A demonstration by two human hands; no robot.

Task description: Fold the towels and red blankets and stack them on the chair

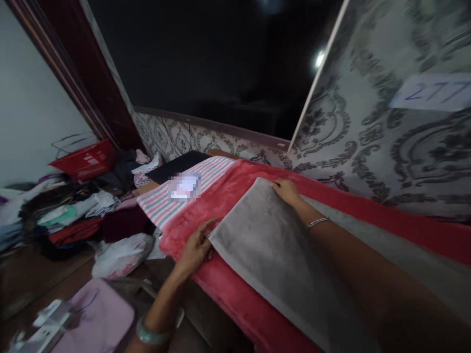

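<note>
A grey cloth [257,240] lies spread over a fuzzy red blanket [217,191]. My left hand [196,247] pinches the cloth's near left corner, fingers bent round its edge. At the far corner my right hand [287,191] has its fingertips closed on the cloth's edge. The cloth looks flat between the two hands, and its lower end runs out of view past my right forearm. Beyond the red blanket lies a striped cloth [158,203] in white, pink and grey, with a blurred bright patch on it.
Behind stands a large dark screen [221,59] against patterned wallpaper. A paper marked 277 [430,93] is on the wall. To the left are piled clothes [77,230], a red basket [86,159] and a white plastic bag [123,255]. A pink stool seat [103,314] stands lower left.
</note>
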